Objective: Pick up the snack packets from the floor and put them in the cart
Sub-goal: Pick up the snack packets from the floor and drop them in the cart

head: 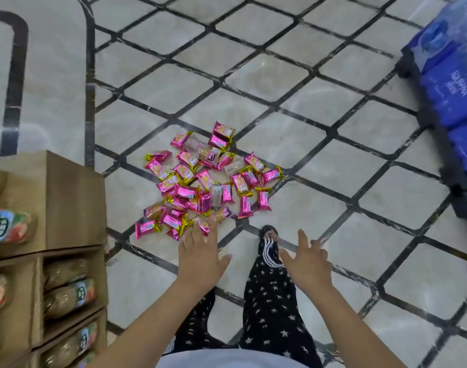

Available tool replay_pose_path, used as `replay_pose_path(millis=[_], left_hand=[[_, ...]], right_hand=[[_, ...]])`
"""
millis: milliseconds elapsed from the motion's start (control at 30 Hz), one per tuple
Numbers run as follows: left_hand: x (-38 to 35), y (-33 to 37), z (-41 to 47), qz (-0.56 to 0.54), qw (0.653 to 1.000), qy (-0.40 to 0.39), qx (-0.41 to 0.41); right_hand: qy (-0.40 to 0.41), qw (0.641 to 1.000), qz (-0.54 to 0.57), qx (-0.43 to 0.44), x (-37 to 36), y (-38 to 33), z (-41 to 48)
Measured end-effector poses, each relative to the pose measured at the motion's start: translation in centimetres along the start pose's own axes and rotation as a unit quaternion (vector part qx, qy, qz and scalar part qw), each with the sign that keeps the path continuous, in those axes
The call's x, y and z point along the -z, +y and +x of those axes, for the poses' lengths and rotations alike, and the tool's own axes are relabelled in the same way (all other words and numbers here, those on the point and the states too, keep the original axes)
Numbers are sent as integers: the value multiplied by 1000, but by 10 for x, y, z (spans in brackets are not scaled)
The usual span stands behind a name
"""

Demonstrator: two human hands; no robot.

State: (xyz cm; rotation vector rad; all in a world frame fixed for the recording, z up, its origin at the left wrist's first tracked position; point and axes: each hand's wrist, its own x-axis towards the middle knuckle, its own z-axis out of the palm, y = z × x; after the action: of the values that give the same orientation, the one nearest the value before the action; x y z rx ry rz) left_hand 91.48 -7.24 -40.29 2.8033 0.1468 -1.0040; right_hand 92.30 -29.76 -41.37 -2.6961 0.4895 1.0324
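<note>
Nearest, both hands reach forward, fingers spread and holding nothing: the left hand (200,257) at the near edge of the snack packets (200,187), the right hand (308,264) over bare floor (402,187) at 1 o'clock. The packets lie heaped at 12 o'clock, so by the look of it none is gathered yet. A wooden shelf (75,197) stands at 9 and blue water-bottle packs (455,96) at 2 — no cart is clearly in view.

blue packs (455,83) cut by right edge, shelf (41,235) cut left
</note>
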Motion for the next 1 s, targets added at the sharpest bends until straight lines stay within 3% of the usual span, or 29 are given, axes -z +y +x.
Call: replay_pose_path(millis=[200,433,700,800,1000], left_hand=[[-25,71,83,-53,995,-60,61],[-83,108,208,-73,984,-113,117],[-236,73,405,-26,992,-86,92],[-305,67,468,-58,990,-77,107],[-415,78,553,-81,993,18,84]], right_hand=[[-69,997,-28,-16,35,44,115],[-53,998,-37,-19,43,58,283],[-87,993,-76,26,-144,26,478],[-80,995,-54,27,-225,25,535],[-16,999,17,42,-329,20,613]])
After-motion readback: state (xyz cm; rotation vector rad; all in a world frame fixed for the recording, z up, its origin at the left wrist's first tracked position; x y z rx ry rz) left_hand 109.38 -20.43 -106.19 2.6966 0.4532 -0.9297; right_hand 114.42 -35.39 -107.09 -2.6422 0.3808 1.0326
